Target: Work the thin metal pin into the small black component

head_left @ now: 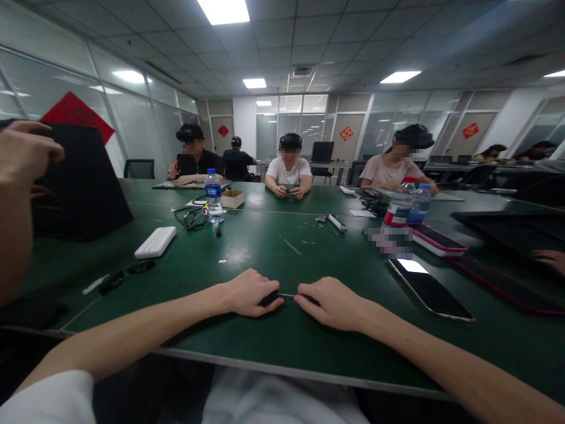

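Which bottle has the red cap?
The left bottle of the close pair on the right; its neighbour and the lone bottle are blue-capped.

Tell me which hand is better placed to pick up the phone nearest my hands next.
Probably your right hand: it is closer to the phone, on the same side. Your left hand lies farther off. Both seem occupied with the thin piece.

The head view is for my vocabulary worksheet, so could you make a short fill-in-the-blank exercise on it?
The tabletop is coloured ____.
The bottle beside the open box has a ____ cap.
The phone lies farther from the person's left hand than from the ____ hand.

green; blue; right
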Motion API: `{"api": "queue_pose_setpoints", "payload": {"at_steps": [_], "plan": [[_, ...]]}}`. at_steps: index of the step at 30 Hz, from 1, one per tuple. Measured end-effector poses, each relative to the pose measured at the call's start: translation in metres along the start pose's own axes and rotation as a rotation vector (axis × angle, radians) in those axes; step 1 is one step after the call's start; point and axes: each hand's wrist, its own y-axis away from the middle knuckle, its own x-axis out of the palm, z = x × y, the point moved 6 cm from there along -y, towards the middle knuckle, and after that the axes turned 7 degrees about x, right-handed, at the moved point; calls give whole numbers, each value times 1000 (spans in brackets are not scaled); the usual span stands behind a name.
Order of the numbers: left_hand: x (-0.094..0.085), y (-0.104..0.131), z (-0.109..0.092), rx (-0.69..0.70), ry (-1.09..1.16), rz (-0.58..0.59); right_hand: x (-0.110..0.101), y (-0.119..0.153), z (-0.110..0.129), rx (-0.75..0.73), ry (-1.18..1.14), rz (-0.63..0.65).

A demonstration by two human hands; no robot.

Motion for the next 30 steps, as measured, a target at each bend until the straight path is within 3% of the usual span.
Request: {"api": "queue_pose_setpoints", "payload": {"at_steps": [30], "plan": [[1, -1, 0, -2, -11, 15, -1, 1, 0, 2, 1, -7]]}}
